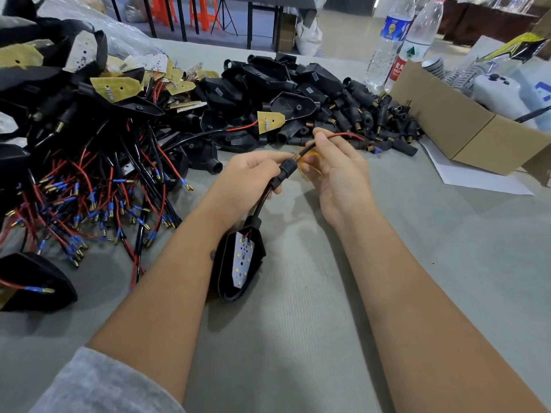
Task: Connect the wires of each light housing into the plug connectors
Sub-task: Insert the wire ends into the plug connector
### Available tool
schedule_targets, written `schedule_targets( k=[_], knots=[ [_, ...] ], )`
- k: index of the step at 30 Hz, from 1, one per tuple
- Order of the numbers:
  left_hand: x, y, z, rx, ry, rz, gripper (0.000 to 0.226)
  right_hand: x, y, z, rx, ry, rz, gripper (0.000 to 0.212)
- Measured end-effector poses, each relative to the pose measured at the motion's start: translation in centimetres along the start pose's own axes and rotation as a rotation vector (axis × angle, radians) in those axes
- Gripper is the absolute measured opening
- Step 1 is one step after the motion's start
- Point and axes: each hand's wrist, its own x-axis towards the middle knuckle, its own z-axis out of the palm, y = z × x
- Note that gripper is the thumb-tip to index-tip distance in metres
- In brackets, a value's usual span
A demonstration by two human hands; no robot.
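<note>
A black light housing with a white LED board hangs below my hands, above the grey table. Its black cable runs up through a black plug connector with a copper spring at its end. My left hand grips that connector. My right hand pinches the red wire and black wire that come out of the connector's far end.
A pile of wired housings with red and black leads fills the left. Loose black housings and plug connectors lie heaped behind my hands. A cardboard box and two water bottles stand at the right.
</note>
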Motion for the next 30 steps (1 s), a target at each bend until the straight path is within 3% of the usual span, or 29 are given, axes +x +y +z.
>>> schedule_targets(
  k=[5,13,22,26,28,30],
  knots=[
    [-0.1,0.4,-0.1,0.021,-0.004,0.007,0.039,-0.4,0.1,0.2,-0.083,-0.092,0.001,0.014],
    [-0.3,0.5,-0.2,0.027,-0.055,-0.097,0.033,0.4,-0.4,-0.7,0.132,0.113,-0.001,0.015],
    [-0.6,0.7,0.0,0.022,-0.057,-0.094,0.022,0.4,-0.4,-0.7,0.125,0.179,-0.029,0.018],
    [-0.6,0.3,-0.1,0.065,-0.060,-0.050,0.015,0.1,-0.7,-0.6,-0.169,0.188,-0.016,0.023],
    [-0.5,0.1,-0.2,0.059,-0.036,-0.051,0.015,-0.1,-0.3,-0.5,-0.496,0.184,-0.081,0.020],
    [-0.4,-0.1,-0.4,0.040,-0.023,-0.046,0.016,-0.5,0.1,-0.5,-0.883,0.179,-0.276,0.014]
  ],
)
